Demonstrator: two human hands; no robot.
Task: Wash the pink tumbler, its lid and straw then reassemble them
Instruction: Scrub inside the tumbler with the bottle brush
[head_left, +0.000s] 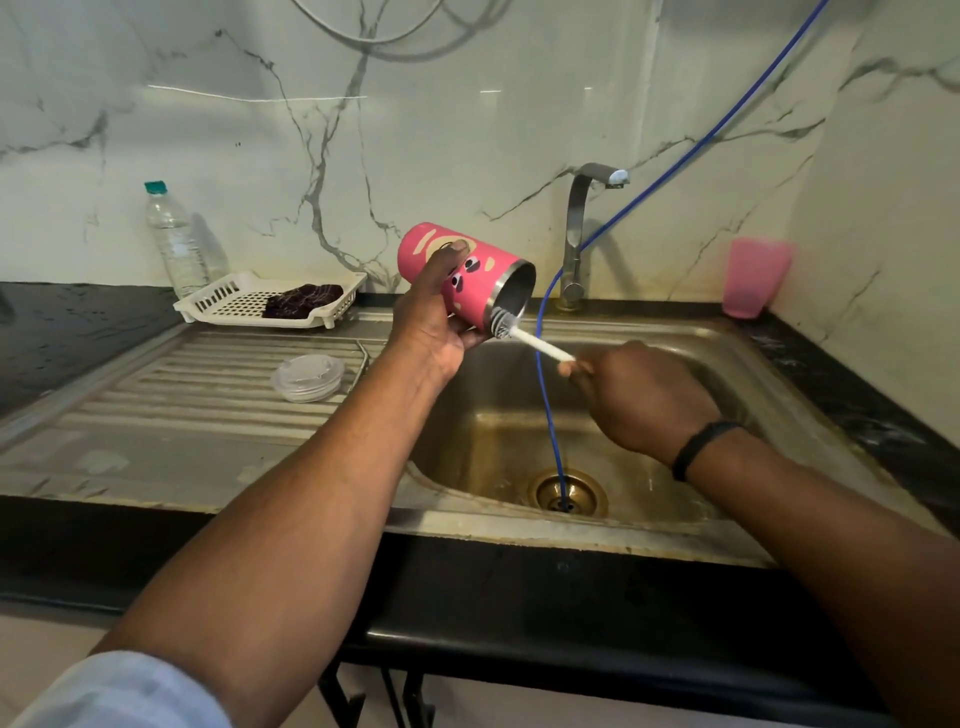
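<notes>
The left hand (434, 322) holds the tumbler (464, 274) up over the left edge of the sink (769, 374), fingers curled round its body from behind and below, the thumb lying across the printed side. The tumbler is tipped on its side, its open mouth turned to the right and toward the camera. It is pink with cream blotches and small black marks, and a bare metal rim rings the mouth; the inside is shiny metal. The right hand (644, 397) grips the white handle of a brush (524, 340), fingers closed round it, and the bristled head sits just inside the lower lip of the mouth. A clear lid (307, 378) lies flat on the ribbed drainboard, left of the hands, with a thin metal straw (362, 358) lying just beside it. A blue hose (545, 395) hangs down behind the brush into the drain. The tap (582, 234) stands behind the sink, and no water can be seen running from it.
</notes>
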